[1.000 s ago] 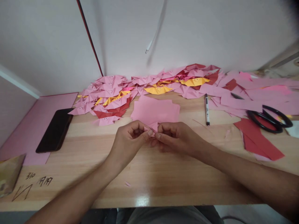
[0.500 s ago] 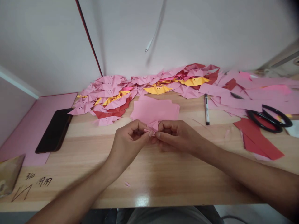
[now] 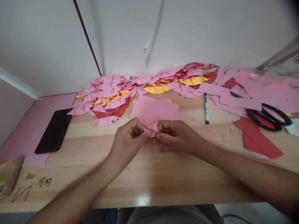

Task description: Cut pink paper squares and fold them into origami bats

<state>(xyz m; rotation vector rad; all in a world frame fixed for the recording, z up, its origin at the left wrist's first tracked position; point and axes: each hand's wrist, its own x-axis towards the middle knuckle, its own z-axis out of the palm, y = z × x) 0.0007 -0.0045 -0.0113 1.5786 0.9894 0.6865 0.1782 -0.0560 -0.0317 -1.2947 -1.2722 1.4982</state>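
A small folded piece of pink paper [image 3: 153,127] is pinched between both hands, just above the wooden table [image 3: 168,183]. My left hand [image 3: 132,133] grips its left side between thumb and fingers. On the right side, my right hand [image 3: 174,132] holds it the same way, its thumb near the left thumb. The fingers hide part of the folds. Right behind the hands lies a stack of flat pink paper sheets [image 3: 155,109]. A heap of folded paper figures [image 3: 109,88] in pink, yellow and red, several with drawn dot faces, runs along the wall.
A black phone [image 3: 53,130] rests on a large pink sheet [image 3: 17,133] at left. To the right lie a marker [image 3: 206,109], black-handled scissors [image 3: 268,119], red paper pieces [image 3: 259,138] and pink strips [image 3: 252,96]. A white cable [image 3: 151,35] hangs by the wall.
Both hands keep their pinch on the folded pink paper in nearly the same place. The whole view has shifted very slightly; nothing else visibly moved.
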